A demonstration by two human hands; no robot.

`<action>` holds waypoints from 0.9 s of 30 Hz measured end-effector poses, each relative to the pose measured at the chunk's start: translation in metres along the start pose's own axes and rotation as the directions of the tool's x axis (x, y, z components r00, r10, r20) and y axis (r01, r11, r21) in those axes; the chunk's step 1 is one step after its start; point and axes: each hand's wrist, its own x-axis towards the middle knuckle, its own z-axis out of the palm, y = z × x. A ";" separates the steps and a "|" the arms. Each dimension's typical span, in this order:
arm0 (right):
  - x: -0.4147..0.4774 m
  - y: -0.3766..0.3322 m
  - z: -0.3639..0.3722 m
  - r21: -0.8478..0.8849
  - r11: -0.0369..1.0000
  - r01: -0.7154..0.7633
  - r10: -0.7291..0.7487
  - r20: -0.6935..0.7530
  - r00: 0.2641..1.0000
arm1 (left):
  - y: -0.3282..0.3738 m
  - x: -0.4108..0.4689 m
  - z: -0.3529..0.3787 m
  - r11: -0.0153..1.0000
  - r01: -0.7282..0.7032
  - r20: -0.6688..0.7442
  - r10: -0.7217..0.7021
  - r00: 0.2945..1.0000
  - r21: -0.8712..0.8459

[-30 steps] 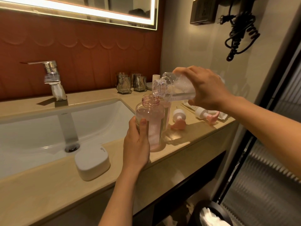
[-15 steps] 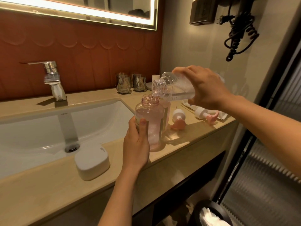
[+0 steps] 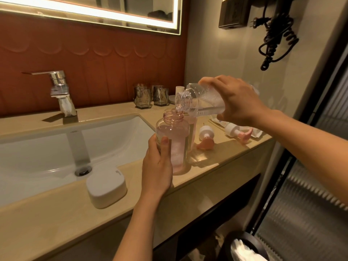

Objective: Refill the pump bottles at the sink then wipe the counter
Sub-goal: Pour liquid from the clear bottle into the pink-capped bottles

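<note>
A pink see-through pump bottle (image 3: 178, 140) stands uncapped on the beige counter (image 3: 56, 210), right of the sink (image 3: 56, 153). My left hand (image 3: 157, 166) grips its lower body. My right hand (image 3: 237, 100) holds a clear plastic bottle (image 3: 199, 102) tipped nearly flat, its mouth over the pink bottle's neck, with clear liquid running in. A second pink bottle (image 3: 193, 129) stands right behind the first, mostly hidden. Two pump heads with pink nozzles lie on the counter, one near (image 3: 206, 139), one farther right (image 3: 238, 131).
A white soap box (image 3: 106, 187) sits at the sink's front rim. The chrome tap (image 3: 60, 93) stands behind the basin. Two glass tumblers (image 3: 150, 96) stand at the back wall. A coiled black cord (image 3: 276, 38) hangs on the right wall. A bin (image 3: 243, 247) stands below the counter.
Almost nothing has moved. Both hands stay in place and the pouring goes on; the clear bottle holds slightly less liquid.
</note>
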 end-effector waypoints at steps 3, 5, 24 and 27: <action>0.000 0.001 0.001 -0.009 1.000 0.004 -0.004 -0.001 1.000 | 0.000 0.000 0.000 1.000 0.008 -0.001 -0.008 1.000 0.003; 0.001 0.001 0.001 -0.013 1.000 0.006 -0.006 -0.002 1.000 | 0.001 0.001 0.000 1.000 0.012 0.002 -0.012 1.000 -0.001; 0.000 0.000 0.000 -0.018 1.000 0.013 -0.013 -0.014 1.000 | 0.002 -0.001 0.000 1.000 -0.011 -0.005 0.011 1.000 -0.015; 0.000 0.000 0.001 -0.022 1.000 0.016 -0.016 -0.018 1.000 | 0.002 -0.001 -0.001 1.000 -0.015 -0.006 0.015 1.000 -0.012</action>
